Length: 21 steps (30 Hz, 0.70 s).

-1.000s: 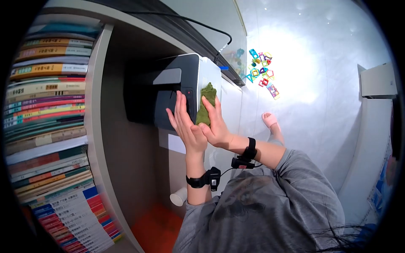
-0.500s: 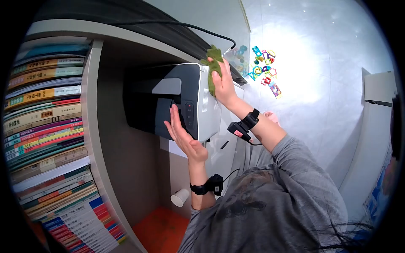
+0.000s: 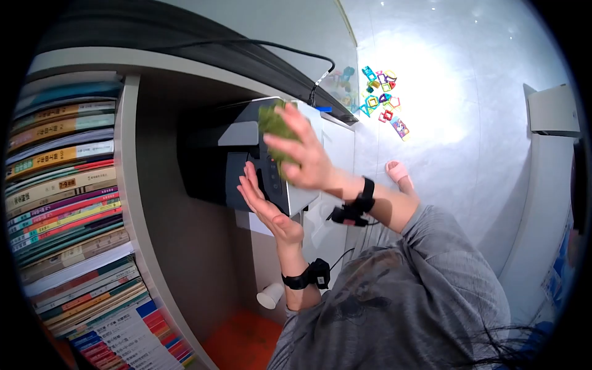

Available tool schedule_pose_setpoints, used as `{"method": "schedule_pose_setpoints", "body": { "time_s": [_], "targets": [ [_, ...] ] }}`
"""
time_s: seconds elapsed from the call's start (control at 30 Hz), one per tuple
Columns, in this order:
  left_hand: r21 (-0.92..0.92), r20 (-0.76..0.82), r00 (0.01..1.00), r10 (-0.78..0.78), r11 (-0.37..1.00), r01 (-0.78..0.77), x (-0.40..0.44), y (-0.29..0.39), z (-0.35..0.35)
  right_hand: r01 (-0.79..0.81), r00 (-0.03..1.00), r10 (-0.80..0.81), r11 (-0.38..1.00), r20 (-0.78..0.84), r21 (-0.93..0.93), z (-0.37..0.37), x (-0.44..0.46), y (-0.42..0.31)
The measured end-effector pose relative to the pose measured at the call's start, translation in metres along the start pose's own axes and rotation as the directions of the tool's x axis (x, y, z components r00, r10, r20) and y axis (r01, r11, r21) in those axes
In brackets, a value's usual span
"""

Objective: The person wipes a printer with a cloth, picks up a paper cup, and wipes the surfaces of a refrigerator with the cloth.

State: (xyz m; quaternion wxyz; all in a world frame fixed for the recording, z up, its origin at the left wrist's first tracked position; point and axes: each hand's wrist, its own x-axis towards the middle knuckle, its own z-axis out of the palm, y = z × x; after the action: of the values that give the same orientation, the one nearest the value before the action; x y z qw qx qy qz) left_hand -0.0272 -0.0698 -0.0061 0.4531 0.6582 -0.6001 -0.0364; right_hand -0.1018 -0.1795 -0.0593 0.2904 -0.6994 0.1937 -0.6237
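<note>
A black-and-white printer sits in an open shelf compartment, its small button panel facing up toward me. My right hand, slightly blurred, presses a green cloth onto the printer's top near the panel, fingers spread over the cloth. Part of the cloth is hidden under the palm. Just below, my left hand is open, fingers stretched out along the printer's front edge, with nothing in it. Whether its fingertips touch the casing I cannot tell.
Books fill the shelf on the left. A white paper cup lies below my left wrist. A black cable runs behind the printer. Colourful toy pieces lie on the floor, and a pink slipper shows beside my arm.
My right hand has moved left with the green cloth, from the printer's white side onto its top near the panel. A blue object behind the printer is now uncovered. My left hand has barely shifted.
</note>
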Motion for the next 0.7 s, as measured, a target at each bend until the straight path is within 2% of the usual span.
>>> {"method": "schedule_pose_setpoints", "body": {
  "time_s": [0.07, 0.13, 0.17, 0.2, 0.3, 0.4, 0.47, 0.5, 0.57, 0.6, 0.67, 0.7],
  "targets": [
    [-0.030, 0.067, 0.998, -0.016, 0.999, 0.018, 0.001, 0.003, -0.004, -0.092, 0.983, 0.098, 0.995, -0.153, 0.050, 0.004, 0.006, 0.016],
    [-0.061, 0.067, 0.998, -0.009, 0.998, 0.014, 0.001, 0.001, -0.004, -0.202, 0.964, 0.222, 0.970, -0.150, 0.138, -0.001, 0.004, 0.025],
    [-0.160, 0.042, 0.999, 0.015, 0.987, -0.008, 0.001, -0.001, -0.004, -0.204, 0.958, 0.235, 0.962, -0.167, 0.183, -0.002, 0.004, 0.029],
    [-0.259, 0.011, 0.999, 0.040, 0.965, -0.036, 0.002, -0.002, -0.003, -0.232, 0.953, 0.255, 0.962, -0.164, 0.146, -0.002, -0.002, 0.033],
    [-0.332, 0.021, 0.998, 0.063, 0.942, -0.053, 0.003, 0.002, -0.003, -0.437, 0.879, 0.459, 0.884, -0.132, 0.164, 0.004, -0.037, 0.043],
    [-0.321, 0.037, 0.996, 0.085, 0.945, -0.068, 0.004, 0.002, -0.003, -0.502, 0.838, 0.524, 0.850, -0.156, 0.159, 0.017, -0.079, 0.026],
    [-0.320, 0.050, 0.994, 0.097, 0.945, -0.076, 0.004, 0.002, -0.004, -0.589, 0.786, 0.611, 0.786, -0.090, 0.189, 0.025, -0.109, -0.006],
    [-0.318, 0.056, 0.993, 0.106, 0.945, -0.083, 0.004, 0.002, -0.004, -0.588, 0.785, 0.611, 0.786, -0.097, 0.190, 0.028, -0.127, -0.022],
    [-0.342, 0.060, 0.992, 0.114, 0.936, -0.087, 0.004, 0.000, -0.005, -0.611, 0.779, 0.607, 0.791, 0.154, -0.025, 0.031, -0.152, -0.044],
    [-0.364, 0.057, 0.992, 0.115, 0.927, -0.086, 0.003, -0.001, -0.005, -0.611, 0.781, 0.607, 0.792, 0.145, -0.025, 0.030, -0.145, -0.047],
    [-0.392, 0.057, 0.992, 0.113, 0.916, -0.082, 0.002, -0.002, -0.004, -0.283, 0.959, 0.280, 0.956, 0.045, 0.076, 0.024, -0.112, -0.058],
    [-0.416, 0.051, 0.993, 0.104, 0.906, -0.074, 0.002, -0.002, -0.004, -0.281, 0.959, 0.279, 0.957, 0.039, 0.072, 0.023, -0.095, -0.060]
  ]
}}
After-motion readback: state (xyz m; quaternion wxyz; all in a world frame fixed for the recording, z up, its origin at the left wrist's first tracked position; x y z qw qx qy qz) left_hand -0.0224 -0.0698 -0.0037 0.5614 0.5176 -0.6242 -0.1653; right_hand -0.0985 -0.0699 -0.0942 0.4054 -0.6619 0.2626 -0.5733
